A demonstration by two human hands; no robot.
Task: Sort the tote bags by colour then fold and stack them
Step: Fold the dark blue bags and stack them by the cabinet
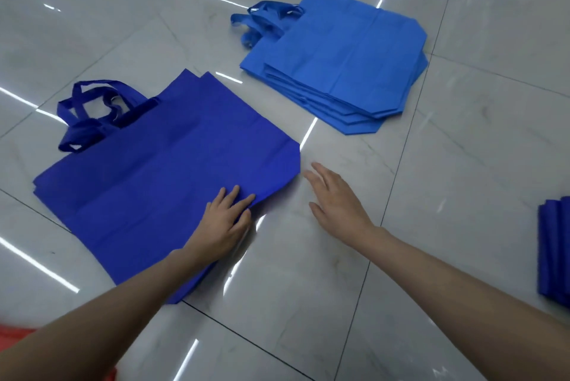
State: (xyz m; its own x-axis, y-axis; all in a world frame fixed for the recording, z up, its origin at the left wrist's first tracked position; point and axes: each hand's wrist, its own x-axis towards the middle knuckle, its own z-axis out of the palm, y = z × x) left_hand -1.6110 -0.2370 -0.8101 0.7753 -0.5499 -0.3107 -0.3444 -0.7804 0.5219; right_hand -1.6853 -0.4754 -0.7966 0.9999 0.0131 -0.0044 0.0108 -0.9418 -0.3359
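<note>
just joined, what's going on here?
A person is handling tote bags on a tiled floor. Their left hand rests flat on the near corner of the dark blue pile; the right hand is open beside it, holding nothing. A light blue pile lies farther back, both unfolded.

Two bare arms are shown reaching into the frame from its lower edge. The left forearm (108, 313) is extended from the lower left corner towards the centre, and the left hand (226, 220) is laid palm-down, fingers straight and slightly spread, directed to the upper right. The right forearm (462, 282) is extended from the lower right, and the right hand (336, 198) is held flat right of centre, fingers extended towards the upper left, thumb set apart.
</note>
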